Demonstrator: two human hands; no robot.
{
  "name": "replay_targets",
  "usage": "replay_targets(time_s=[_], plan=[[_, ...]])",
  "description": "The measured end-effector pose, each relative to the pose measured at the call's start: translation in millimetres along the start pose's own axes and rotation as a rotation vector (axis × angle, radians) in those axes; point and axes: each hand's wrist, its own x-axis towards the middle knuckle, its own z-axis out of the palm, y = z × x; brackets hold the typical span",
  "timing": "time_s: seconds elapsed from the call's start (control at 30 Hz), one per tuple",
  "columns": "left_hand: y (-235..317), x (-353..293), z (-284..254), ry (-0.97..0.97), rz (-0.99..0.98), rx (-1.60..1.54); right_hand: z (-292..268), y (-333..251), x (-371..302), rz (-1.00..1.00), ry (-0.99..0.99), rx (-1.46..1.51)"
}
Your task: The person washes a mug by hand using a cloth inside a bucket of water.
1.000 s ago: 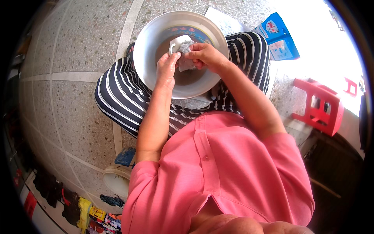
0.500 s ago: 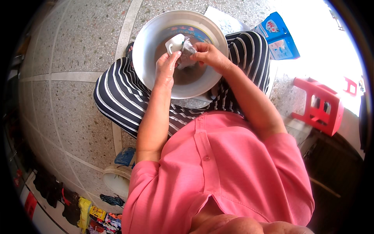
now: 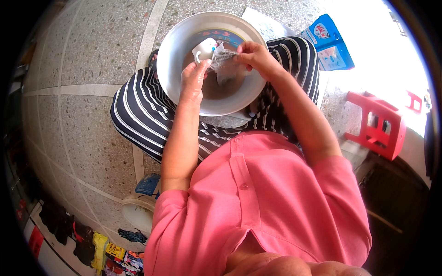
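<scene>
My left hand (image 3: 194, 76) is closed round a white mug (image 3: 203, 49) by its handle side, over a large pale metal basin (image 3: 171, 87). Between my hands stretches a thin, whitish, see-through mesh cloth (image 3: 224, 62), its left part up against the mug. Its right end is pinched in the fingers of my right hand (image 3: 254, 56). Brownish water (image 3: 218, 91) lies in the bottom of the basin, and a blue printed pattern (image 3: 235, 39) shows on the far inner side. The fingertips of my left hand are partly hidden behind the mug and cloth.
The basin stands between my knees in striped trousers (image 3: 142, 112). A blue pouch (image 3: 329, 43) is at the far right, beside a white sheet (image 3: 264, 25). Further right is a red plastic stool (image 3: 380, 124). A white bucket (image 3: 138, 211) stands at the lower left.
My right hand has moved a little right and up, drawing the mesh cloth out from the mug. The mug has turned slightly and shows more of its side.
</scene>
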Motion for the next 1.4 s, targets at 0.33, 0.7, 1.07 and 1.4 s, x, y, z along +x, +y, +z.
replay_targets(time_s=[0.33, 0.7, 1.07, 1.4], plan=[[-11, -2, 5, -0.084, 0.218, 0.28, 39, 23, 20, 0.041, 0.179, -0.82], [-4, -10, 26, -0.14, 0.49, 0.216, 44, 48, 45, -0.01, -0.023, 1.098], [13, -4, 8, 0.21, 0.276, -0.014, 29, 51, 41, -0.15, 0.09, 0.919], [4, -5, 8, 0.215, 0.286, 0.326, 49, 7, 20, -0.16, 0.275, 0.687]])
